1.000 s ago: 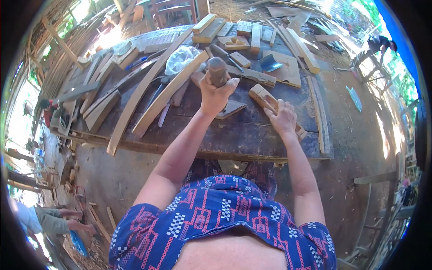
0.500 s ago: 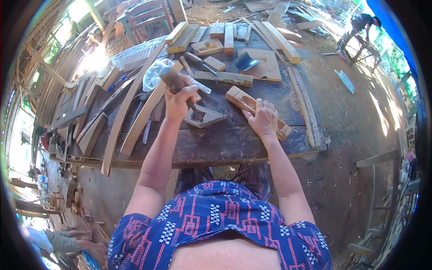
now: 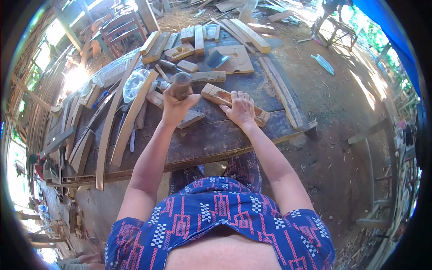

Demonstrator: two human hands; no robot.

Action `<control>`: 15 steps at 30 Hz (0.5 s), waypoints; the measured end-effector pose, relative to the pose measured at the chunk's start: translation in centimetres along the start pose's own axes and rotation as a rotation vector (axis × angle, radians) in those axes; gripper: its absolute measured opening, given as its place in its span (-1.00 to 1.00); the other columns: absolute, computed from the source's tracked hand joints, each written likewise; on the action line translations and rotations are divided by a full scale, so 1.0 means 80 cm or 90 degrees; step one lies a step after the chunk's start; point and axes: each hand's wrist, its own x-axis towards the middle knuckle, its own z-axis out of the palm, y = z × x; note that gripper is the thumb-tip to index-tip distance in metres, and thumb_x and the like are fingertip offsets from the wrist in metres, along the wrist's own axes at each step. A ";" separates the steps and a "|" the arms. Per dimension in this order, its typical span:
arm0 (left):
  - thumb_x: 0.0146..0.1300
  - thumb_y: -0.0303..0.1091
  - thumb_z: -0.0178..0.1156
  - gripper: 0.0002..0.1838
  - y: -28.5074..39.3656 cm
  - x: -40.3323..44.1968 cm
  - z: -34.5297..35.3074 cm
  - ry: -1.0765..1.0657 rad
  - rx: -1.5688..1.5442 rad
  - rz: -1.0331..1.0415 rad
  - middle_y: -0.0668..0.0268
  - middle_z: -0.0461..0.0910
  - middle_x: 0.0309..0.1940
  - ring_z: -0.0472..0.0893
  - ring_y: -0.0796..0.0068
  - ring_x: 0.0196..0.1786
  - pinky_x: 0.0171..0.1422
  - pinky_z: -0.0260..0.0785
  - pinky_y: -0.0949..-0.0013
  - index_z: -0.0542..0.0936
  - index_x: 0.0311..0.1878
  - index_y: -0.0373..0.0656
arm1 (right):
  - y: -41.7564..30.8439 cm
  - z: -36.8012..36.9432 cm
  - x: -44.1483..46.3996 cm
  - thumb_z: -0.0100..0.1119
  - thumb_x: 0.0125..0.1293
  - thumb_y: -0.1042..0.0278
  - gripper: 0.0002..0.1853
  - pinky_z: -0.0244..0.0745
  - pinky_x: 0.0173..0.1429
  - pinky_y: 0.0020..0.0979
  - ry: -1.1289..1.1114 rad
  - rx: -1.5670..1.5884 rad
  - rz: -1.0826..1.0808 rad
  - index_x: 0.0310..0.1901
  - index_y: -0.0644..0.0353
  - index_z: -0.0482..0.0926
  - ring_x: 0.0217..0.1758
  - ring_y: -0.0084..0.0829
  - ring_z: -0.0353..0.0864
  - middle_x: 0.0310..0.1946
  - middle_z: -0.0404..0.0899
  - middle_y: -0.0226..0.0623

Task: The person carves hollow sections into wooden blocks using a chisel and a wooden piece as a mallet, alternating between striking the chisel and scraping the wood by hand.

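My left hand (image 3: pixel 174 108) is closed around a tool that looks like a wooden mallet (image 3: pixel 182 85), its thick brown end pointing up toward me. Its lower part is hidden by the hand. Under that hand lies a pale wooden block with a pointed end (image 3: pixel 191 119), partly covered. My right hand (image 3: pixel 241 109) grips a reddish-brown wooden block (image 3: pixel 211 92) from above, fingers over its far side. A dark carved recess shows in the block's upper face, left of the fingers. The block lies slantwise on the dark worktable (image 3: pixel 216 135).
Long curved wooden strips (image 3: pixel 130 117) lie at the left, beside a clear plastic bag (image 3: pixel 136 85). Farther back are a chisel (image 3: pixel 173 67), a curved metal sheet (image 3: pixel 217 59), a flat board (image 3: pixel 240 63) and several blocks. A long batten (image 3: pixel 281 92) lies along the right edge.
The view has turned, so the table appears shifted left and tilted. The tool in my left hand has swung from leaning left to pointing up toward me. My right hand stays on its block.
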 end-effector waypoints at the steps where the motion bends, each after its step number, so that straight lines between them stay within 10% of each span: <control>1: 0.00 -0.52 0.34 -0.81 0.002 -0.004 0.001 0.064 -0.005 -0.008 0.50 0.48 -0.61 0.45 0.74 -0.53 -0.44 0.24 0.60 0.47 -0.50 -0.13 | 0.002 -0.001 -0.001 0.30 0.08 -0.08 -0.39 0.29 0.15 -0.13 0.046 0.007 -0.026 0.04 0.21 0.46 0.11 -0.19 0.41 -0.03 0.47 -0.19; 7: 0.07 -0.55 0.26 -0.87 -0.014 -0.020 -0.035 0.258 -0.051 0.047 0.41 0.50 -0.60 0.50 0.64 -0.55 -0.40 0.32 0.54 0.49 -0.38 -0.17 | -0.065 0.000 -0.029 0.38 -0.02 0.04 -0.32 0.21 0.22 -0.13 0.055 0.188 -0.339 0.12 0.20 0.41 0.24 -0.15 0.28 0.07 0.37 -0.12; 15: 0.13 -0.55 0.23 -0.86 0.026 -0.044 -0.100 0.685 -0.230 0.050 0.35 0.49 -0.63 0.49 0.55 -0.60 -0.42 0.36 0.46 0.47 -0.28 -0.14 | -0.116 0.054 -0.044 0.26 0.04 0.27 -0.48 0.33 0.13 -0.12 0.038 0.235 -0.277 0.07 0.24 0.48 0.15 -0.12 0.35 0.01 0.43 -0.13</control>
